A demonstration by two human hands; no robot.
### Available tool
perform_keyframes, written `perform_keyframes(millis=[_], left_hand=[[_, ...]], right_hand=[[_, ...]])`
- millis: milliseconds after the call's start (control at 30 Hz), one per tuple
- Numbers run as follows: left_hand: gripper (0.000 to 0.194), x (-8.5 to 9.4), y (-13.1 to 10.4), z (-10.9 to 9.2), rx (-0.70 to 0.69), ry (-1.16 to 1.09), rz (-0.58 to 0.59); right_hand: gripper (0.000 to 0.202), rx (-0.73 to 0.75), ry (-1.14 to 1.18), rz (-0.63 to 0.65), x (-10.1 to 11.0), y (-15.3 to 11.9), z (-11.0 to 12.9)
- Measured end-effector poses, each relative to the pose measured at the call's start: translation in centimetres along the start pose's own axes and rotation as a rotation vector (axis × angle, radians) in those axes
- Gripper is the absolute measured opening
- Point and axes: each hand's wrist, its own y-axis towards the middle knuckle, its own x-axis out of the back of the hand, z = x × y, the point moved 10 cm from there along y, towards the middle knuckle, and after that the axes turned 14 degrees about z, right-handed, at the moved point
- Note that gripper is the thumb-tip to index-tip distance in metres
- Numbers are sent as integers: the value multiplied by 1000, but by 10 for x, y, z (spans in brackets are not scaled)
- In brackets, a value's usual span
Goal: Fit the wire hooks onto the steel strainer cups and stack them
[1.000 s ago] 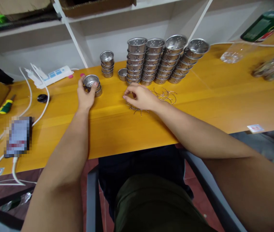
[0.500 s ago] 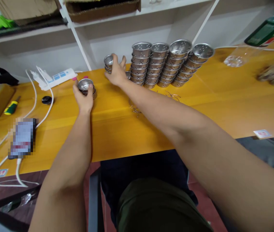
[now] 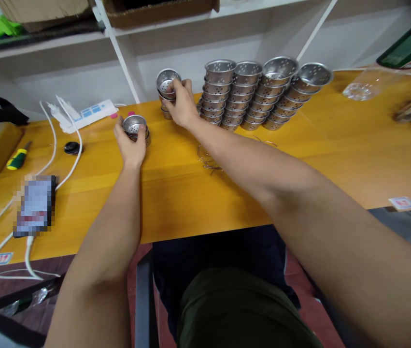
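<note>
My left hand (image 3: pixel 130 149) is wrapped round a short stack of perforated metal cups (image 3: pixel 134 124) standing on the table, thumb on one side and fingers on the other. Farther back and to the right, my right hand (image 3: pixel 184 105) pinches the rim of another perforated metal cup (image 3: pixel 165 81), thumb outside and fingertips inside. More cups show directly under that one; whether they touch it, I cannot tell. Right of this hand stand several tall stacks of the same cups (image 3: pixel 250 92), and my wrist hides part of the nearest one.
Thin bent wire pieces (image 3: pixel 210 162) lie by my right forearm. A white power strip (image 3: pixel 91 115), cables, a phone (image 3: pixel 35 205) and a screwdriver (image 3: pixel 17 158) are on the left. A clear plastic container (image 3: pixel 361 87) stands at right, below white shelving (image 3: pixel 198 50).
My right hand has closed on the rim of the cup, which now sits a little higher in view. My left hand stays round its stack. The view has shifted slightly.
</note>
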Motion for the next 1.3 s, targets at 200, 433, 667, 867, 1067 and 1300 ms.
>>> perform_keyframes(millis=[200, 433, 667, 867, 1067, 1300], left_hand=[[110, 19, -12, -94, -359, 70, -155], [98, -60, -43, -193, -616, -93, 318], [100, -68, -43, -183, -427, -106, 310], [97, -67, -41, -184, -392, -72, 342], [103, -71, -39, -194, -387, 7, 422], [105, -79, -42, -199, -386, 17, 509]], right_hand=[[36, 394, 120, 123, 23, -92, 40], [30, 482, 158, 221, 31, -175, 18], [68, 519, 194, 383, 39, -186, 20], [36, 594, 11, 435, 59, -199, 19], [22, 614, -53, 343, 71, -205, 14], [38, 644, -39, 361, 72, -200, 0]])
